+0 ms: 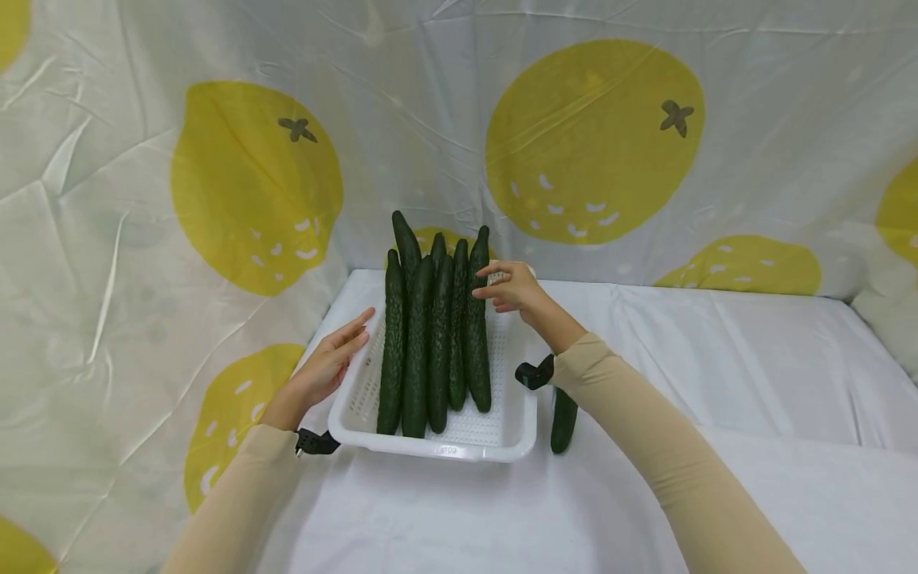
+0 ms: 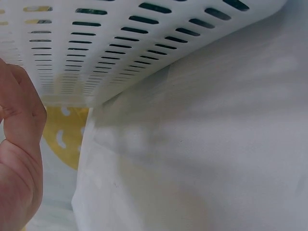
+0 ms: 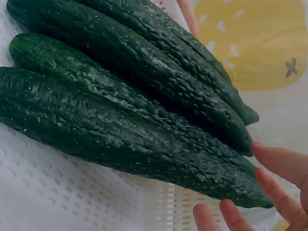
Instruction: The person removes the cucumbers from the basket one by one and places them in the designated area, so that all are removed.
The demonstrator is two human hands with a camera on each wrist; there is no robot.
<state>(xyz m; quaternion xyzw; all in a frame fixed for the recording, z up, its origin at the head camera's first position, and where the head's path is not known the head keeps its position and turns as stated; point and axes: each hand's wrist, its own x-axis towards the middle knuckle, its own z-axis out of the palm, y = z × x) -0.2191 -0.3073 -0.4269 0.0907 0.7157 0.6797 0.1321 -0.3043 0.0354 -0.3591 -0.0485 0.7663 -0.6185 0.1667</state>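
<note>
A white plastic basket [image 1: 512,434] holds several long dark green cucumbers [image 1: 417,375], lying lengthwise with their far ends raised past its back rim. My left hand [image 1: 331,363] is at the basket's left side, fingers extended along the rim. In the left wrist view, part of that hand [image 2: 21,144] shows beside the slotted basket wall [image 2: 110,57]. Over the far end of the rightmost cucumber [image 1: 479,351] is my right hand [image 1: 515,288], fingers spread. The right wrist view has its fingertips [image 3: 262,154] right at the cucumber tips, not closed round any of them.
Another cucumber [image 1: 563,422] lies on the white cloth to the right of the basket, partly hidden by the right wrist. The white-covered table [image 1: 717,359] extends to the right. A lemon-print curtain [image 1: 416,96] hangs behind and along the left side.
</note>
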